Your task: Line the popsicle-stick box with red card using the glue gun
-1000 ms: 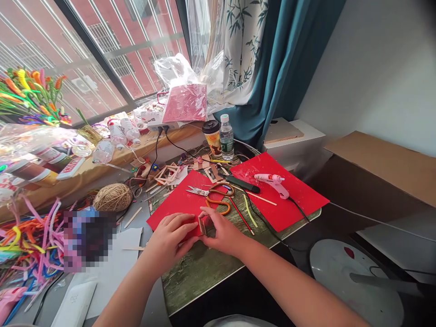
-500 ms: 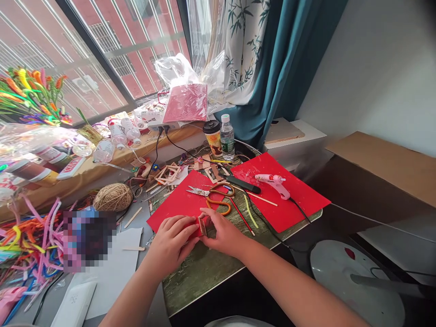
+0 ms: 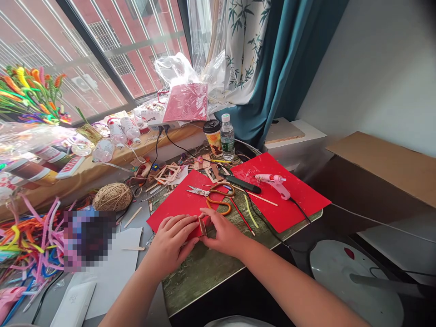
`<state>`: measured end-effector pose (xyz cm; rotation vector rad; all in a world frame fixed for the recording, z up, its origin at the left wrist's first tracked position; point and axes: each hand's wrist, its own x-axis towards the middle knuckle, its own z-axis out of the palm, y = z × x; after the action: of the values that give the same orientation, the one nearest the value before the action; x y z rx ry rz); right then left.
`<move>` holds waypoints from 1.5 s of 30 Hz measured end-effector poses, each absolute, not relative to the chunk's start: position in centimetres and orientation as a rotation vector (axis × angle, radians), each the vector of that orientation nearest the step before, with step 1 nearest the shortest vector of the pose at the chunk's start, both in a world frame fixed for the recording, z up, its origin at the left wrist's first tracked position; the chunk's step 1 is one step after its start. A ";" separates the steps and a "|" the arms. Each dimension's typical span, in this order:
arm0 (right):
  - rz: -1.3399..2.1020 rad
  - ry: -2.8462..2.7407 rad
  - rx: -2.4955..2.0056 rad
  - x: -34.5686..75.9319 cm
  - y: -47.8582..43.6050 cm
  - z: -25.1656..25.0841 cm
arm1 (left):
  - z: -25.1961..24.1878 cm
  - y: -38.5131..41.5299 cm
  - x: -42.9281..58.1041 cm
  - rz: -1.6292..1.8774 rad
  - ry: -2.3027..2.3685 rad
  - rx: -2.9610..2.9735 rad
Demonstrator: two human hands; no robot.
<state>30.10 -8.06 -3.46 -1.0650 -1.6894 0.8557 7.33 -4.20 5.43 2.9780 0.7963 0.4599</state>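
Note:
My left hand [image 3: 172, 243] lies on the near corner of a red paper sheet [image 3: 177, 202], fingers curled and pressed down on it. My right hand [image 3: 223, 234] is beside it, fingers closed on a small wooden frame piece [image 3: 202, 225] that stands against the red sheet's edge. Both hands meet at that piece on the green tabletop [image 3: 200, 268]. Just beyond my right hand lie orange-handled scissors [image 3: 213, 196].
A second red sheet [image 3: 289, 200] at right carries a pink glue gun [image 3: 274, 182] and sticks. A cup [image 3: 212, 136] and water bottle [image 3: 226, 136] stand behind. A twine ball [image 3: 112, 196] and pipe cleaners [image 3: 27, 240] sit left. A white stool [image 3: 344, 281] is lower right.
Almost nothing has moved. My left hand's fingers have shifted slightly on the red sheet while both hands stay at the small wooden piece.

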 end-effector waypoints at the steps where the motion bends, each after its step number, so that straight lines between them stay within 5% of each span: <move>1: 0.856 -1.689 -1.064 30.1 -8.0 -3.5 | 5.5 -4.2 7.4 0.457 0.793 2.979; 14: 0.689 -1.728 -0.968 30.6 -8.7 -2.6 | 3.7 -4.9 3.8 0.825 1.165 2.543; 45: 0.346 -1.832 -0.907 30.0 -10.0 -2.6 | -0.9 -4.6 1.6 0.780 1.096 2.404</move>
<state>30.04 -9.98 -2.61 -0.9072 -1.8315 0.3463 1.62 -4.62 -0.87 2.4038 1.0965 0.7796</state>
